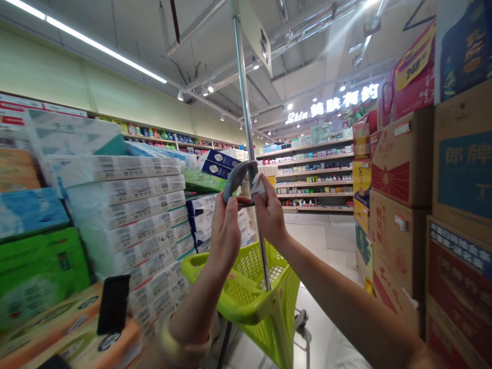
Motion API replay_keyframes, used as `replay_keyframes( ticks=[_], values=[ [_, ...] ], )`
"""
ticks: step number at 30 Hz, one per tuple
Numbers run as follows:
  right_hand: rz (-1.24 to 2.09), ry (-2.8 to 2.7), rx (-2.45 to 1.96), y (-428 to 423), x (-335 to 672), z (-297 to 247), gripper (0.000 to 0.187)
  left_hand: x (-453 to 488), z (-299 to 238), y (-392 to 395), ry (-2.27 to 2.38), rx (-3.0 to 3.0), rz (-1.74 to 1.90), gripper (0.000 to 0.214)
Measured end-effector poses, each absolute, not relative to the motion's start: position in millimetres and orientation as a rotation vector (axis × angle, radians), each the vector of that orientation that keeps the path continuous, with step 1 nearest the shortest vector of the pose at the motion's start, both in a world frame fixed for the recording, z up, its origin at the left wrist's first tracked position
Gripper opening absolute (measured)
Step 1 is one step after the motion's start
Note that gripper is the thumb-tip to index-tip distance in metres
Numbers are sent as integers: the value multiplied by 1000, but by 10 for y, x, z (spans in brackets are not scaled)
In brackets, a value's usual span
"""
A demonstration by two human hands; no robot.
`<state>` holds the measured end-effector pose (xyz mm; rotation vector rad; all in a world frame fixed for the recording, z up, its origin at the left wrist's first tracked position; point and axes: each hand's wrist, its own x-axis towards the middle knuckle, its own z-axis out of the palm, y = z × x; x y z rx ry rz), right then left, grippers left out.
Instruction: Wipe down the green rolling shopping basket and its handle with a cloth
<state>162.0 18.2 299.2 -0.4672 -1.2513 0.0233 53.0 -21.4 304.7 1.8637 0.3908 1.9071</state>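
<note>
A grey curved handle (pixel 232 180) is fixed to an upright metal pole (pixel 243 97), which rises from a lime-green shopping cart basket (pixel 246 313). My left hand (pixel 226 230) is closed around the lower part of that handle, its thumb on the near side. Right beside the pole, my right hand (pixel 269 211) pinches a crumpled white wipe or tissue (pixel 259 186) and presses it where handle and pole meet. The fingers of my right hand are partly hidden behind the pole and wipe. Inside, the basket shows only its slotted walls and floor.
Tall stacks of wrapped tissue packs (pixel 149 210) stand to the left, with a black phone (pixel 114 303) lying on orange packs. Cardboard cartons (pixel 400 230) are piled along the right. Stocked shelves (pixel 315 174) stand at the back, beyond a pale tiled floor (pixel 321 246).
</note>
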Motion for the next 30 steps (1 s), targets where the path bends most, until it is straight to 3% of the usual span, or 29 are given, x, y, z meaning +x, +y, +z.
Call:
replay_keyframes(
  ticks=[5, 12, 15, 21, 27, 30],
  values=[
    [-93, -1267, -431, 232, 1635, 3394, 41, 560, 3080, -184, 397, 1875, 1875, 27],
    [-609, -1822, -210, -121, 1747, 3481, 52, 468, 3102, -148, 335, 1665, 1768, 29],
    [-776, -2000, -133, -105, 1859, 3581, 47, 443, 3111, -153, 322, 1545, 1726, 31],
    [-735, -1829, -299, -21, 1904, 3689, 48, 396, 3174, -207, 272, 1447, 1614, 26],
    [-975, -2128, -87, -159, 1808, 3499, 32, 365, 3239, -154, 185, 1229, 1665, 15],
    [-922, -2044, -147, -138, 1820, 3572, 29, 364, 3263, -168, 211, 1259, 1622, 17]
  ],
)
